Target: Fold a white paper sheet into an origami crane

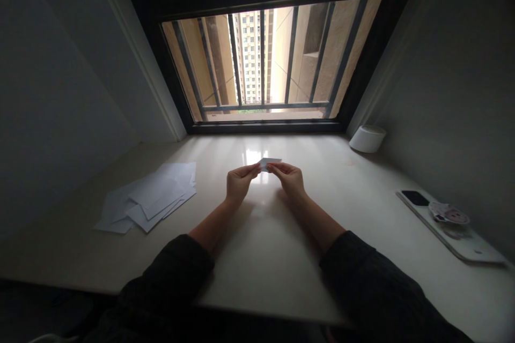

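Note:
A small folded piece of white paper [270, 161] is held up between both hands over the middle of the pale tabletop. My left hand [240, 182] pinches its left end between thumb and fingers. On the other side, my right hand [288, 178] grips the paper near its lower right part, fingertips pressed together. The two hands nearly meet at the paper. Its exact folded shape is too small to make out, and the fingers cover some of it.
Left of the hands lies a loose pile of white paper sheets [155, 193]. A white phone [450, 228] with a cartoon grip rests at the right. A white rounded object [367, 139] stands by the right wall, near the barred window [261, 64] at the back.

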`<state>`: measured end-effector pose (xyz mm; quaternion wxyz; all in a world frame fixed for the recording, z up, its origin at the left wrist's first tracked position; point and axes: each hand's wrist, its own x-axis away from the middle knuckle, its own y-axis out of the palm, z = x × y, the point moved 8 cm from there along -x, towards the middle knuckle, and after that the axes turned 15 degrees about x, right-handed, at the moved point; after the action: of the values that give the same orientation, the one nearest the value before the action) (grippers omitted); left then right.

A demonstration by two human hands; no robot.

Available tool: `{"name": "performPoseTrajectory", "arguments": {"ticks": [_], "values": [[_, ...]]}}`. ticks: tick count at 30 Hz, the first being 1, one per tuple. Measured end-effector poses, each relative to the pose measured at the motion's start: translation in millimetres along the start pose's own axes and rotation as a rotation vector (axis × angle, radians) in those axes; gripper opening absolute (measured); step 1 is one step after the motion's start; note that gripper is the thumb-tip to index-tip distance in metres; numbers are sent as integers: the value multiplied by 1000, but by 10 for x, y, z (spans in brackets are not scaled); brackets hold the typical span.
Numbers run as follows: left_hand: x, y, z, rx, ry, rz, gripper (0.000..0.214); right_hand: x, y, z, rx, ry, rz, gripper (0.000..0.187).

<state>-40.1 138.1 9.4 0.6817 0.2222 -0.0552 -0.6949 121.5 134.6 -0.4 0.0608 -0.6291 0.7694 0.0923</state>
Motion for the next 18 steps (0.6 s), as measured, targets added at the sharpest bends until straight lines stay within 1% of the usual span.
{"name": "performPoseTrajectory", "arguments": {"ticks": [11, 18], "values": [[11, 19, 9, 17, 12, 1, 33, 2, 5, 49, -13, 32, 8, 33], [15, 28, 5, 24, -16, -9, 35, -1, 3, 56, -34, 26, 23, 33]]}}
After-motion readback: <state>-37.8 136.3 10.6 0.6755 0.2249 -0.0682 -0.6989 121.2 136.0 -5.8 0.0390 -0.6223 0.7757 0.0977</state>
